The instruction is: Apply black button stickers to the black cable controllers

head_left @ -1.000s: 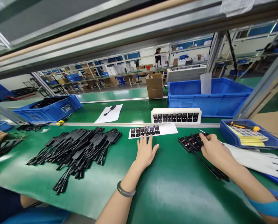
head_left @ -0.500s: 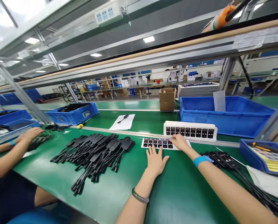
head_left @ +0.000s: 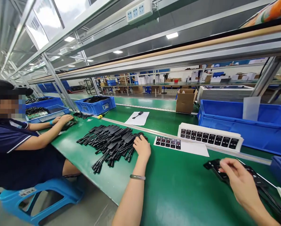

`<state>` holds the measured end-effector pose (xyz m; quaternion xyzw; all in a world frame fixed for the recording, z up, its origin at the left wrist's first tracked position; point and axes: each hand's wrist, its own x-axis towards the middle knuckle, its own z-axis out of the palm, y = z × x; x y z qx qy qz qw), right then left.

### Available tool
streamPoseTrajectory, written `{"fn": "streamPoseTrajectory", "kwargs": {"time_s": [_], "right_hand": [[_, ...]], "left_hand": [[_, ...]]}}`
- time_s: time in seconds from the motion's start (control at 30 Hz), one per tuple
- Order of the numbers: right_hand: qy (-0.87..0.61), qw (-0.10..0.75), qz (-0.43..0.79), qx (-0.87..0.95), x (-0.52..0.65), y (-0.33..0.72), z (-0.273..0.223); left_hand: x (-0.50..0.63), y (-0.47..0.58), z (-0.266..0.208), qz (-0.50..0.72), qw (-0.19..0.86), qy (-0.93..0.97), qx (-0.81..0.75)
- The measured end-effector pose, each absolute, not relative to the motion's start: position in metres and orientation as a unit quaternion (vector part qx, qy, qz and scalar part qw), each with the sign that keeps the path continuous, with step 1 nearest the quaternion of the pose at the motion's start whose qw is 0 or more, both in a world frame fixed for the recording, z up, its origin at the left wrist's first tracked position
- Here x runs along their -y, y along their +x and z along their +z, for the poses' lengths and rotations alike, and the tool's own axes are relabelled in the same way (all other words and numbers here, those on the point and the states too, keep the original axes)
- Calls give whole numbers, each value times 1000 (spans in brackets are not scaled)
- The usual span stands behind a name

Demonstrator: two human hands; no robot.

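My right hand point(head_left: 239, 179) bends its fingers over black boxes point(head_left: 217, 171) at lower right; whether they pinch one, I cannot tell. My left hand point(head_left: 142, 147) curls, hold unclear, against the central cable pile point(head_left: 112, 141), beside the sticker sheet point(head_left: 187, 147).

The left hand point(head_left: 142, 148) is at the right edge of a pile of black cabled devices point(head_left: 112, 139) on the green desk point(head_left: 175, 188); the right hand point(head_left: 240, 180) is over labelled black units point(head_left: 218, 173). A white sheet point(head_left: 192, 148) (five labels point(head_left: 168, 142) on it) lies flat between the hands.
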<state>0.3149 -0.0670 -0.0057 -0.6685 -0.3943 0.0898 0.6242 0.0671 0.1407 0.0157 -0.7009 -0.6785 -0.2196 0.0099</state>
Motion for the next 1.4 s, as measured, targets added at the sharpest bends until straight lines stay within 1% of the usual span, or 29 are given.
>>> {"fn": "streamPoseTrajectory", "kwargs": {"time_s": [0.07, 0.17, 0.27, 0.37, 0.43, 0.53, 0.6, 0.73, 0.83, 0.9, 0.97, 1.2, 1.4], "right_hand": [[-660, 623, 80, 412, 85, 302, -10], [-647, 620, 74, 438, 95, 291, -13], [-633, 634, 101, 432, 97, 289, -12], [-623, 648, 131, 417, 100, 288, -10], [-614, 660, 145, 408, 102, 286, -7], [-592, 685, 155, 395, 104, 283, -3], [-576, 701, 167, 386, 104, 281, 0], [-540, 730, 222, 355, 106, 278, 5], [-525, 739, 257, 335, 107, 276, 9], [-531, 733, 266, 332, 106, 275, 12], [-553, 714, 262, 339, 106, 274, 14], [-629, 632, 247, 380, 107, 265, 18], [-643, 613, 249, 387, 110, 262, 15]], "left_hand": [[-147, 53, 19, -228, -1, -681, 696], [-143, 50, 24, -239, -29, -699, 674], [-123, 65, 31, -258, -77, -745, 610], [-92, 88, 35, -258, -167, -799, 517], [-68, 103, 34, -241, -261, -819, 449], [-36, 119, 27, -215, -494, -767, 348], [-20, 126, 21, -192, -606, -709, 304], [1, 130, 15, -163, -713, -614, 295], [8, 128, 14, -134, -804, -525, 244], [10, 127, 14, -106, -836, -498, 204], [11, 126, 14, -89, -843, -498, 184], [16, 127, 15, -63, -855, -483, 177], [17, 127, 15, -48, -859, -485, 156]]}}
